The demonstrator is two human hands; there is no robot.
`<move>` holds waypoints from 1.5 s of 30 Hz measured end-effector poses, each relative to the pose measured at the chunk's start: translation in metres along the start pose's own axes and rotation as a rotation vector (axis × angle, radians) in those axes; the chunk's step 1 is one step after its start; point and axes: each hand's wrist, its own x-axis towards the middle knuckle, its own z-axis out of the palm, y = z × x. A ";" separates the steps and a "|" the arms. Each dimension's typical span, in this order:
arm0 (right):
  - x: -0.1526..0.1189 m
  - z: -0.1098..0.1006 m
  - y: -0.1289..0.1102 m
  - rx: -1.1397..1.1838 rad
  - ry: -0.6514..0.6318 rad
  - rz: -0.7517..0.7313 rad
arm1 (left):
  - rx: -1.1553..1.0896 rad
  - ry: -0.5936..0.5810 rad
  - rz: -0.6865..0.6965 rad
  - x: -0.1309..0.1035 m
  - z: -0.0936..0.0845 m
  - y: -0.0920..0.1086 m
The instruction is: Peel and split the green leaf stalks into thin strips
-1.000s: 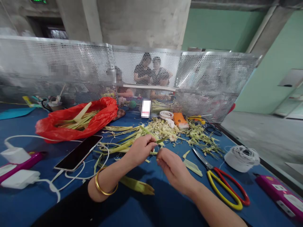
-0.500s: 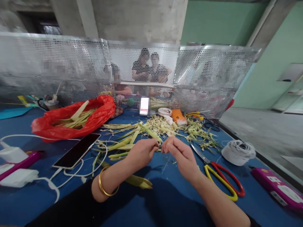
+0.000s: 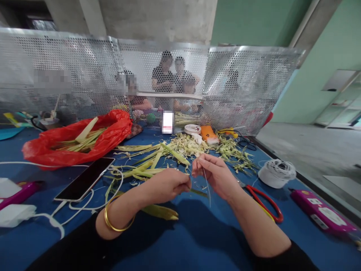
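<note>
My left hand (image 3: 172, 183) is closed in a pinch over the middle of the blue table (image 3: 203, 241), a gold bangle on its wrist. What its fingertips hold is too small to make out. Just to the right, my right hand (image 3: 216, 175) pinches a thin white thread (image 3: 208, 190), whose loose end hangs below the fingers. A narrow green strip (image 3: 199, 193) shows beside the left fingertips; whether they touch it I cannot tell. Pale green husk leaves (image 3: 143, 165) lie behind the left hand, and one leaf (image 3: 162, 212) lies under that forearm.
Scissors (image 3: 267, 201) lie partly behind my right forearm, near a white thread spool (image 3: 278, 174) and a purple power strip (image 3: 321, 212). Leaf scraps (image 3: 186, 146) spread behind the hands. At left are a red bag (image 3: 42, 148) of leaves, a phone (image 3: 86, 178) and white cables.
My hands have moved slightly apart, the left one lower, and the right hand has turned so the hanging thread shows plainly. The whole view has shifted a little.
</note>
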 end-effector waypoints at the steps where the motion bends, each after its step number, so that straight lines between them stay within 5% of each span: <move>1: 0.002 -0.001 0.003 0.059 0.023 0.038 | -0.047 0.004 0.005 -0.001 -0.002 0.002; 6: 0.012 -0.006 0.022 0.327 0.180 0.206 | -0.305 0.238 -0.114 0.000 -0.009 0.000; 10: 0.010 0.004 0.036 0.300 0.085 0.143 | -0.445 0.464 -0.194 0.004 -0.007 -0.007; 13: 0.003 0.014 0.040 0.125 0.044 0.025 | -0.460 0.548 -0.242 0.006 -0.005 -0.009; 16: -0.005 0.020 0.039 -0.308 0.044 -0.214 | -0.257 0.618 -0.291 0.005 -0.006 -0.010; 22: -0.020 0.029 0.032 -0.973 -0.156 -0.676 | 0.201 0.638 -0.222 0.005 0.001 -0.022; 29: -0.027 0.032 0.028 -0.938 -0.169 -0.737 | 0.474 0.500 -0.132 0.007 0.011 -0.023; 33: -0.025 0.030 0.026 -0.809 -0.146 -0.667 | 0.592 0.303 -0.141 0.007 0.013 -0.018; 38: -0.009 0.015 0.011 -0.351 0.003 -0.305 | 0.566 0.050 0.107 0.003 0.009 -0.016; 42: 0.006 -0.003 0.006 0.213 0.047 0.017 | 0.209 0.119 0.138 0.000 -0.005 -0.007; 45: 0.011 -0.005 0.014 0.439 -0.004 0.183 | -0.107 0.286 0.031 -0.001 -0.013 -0.003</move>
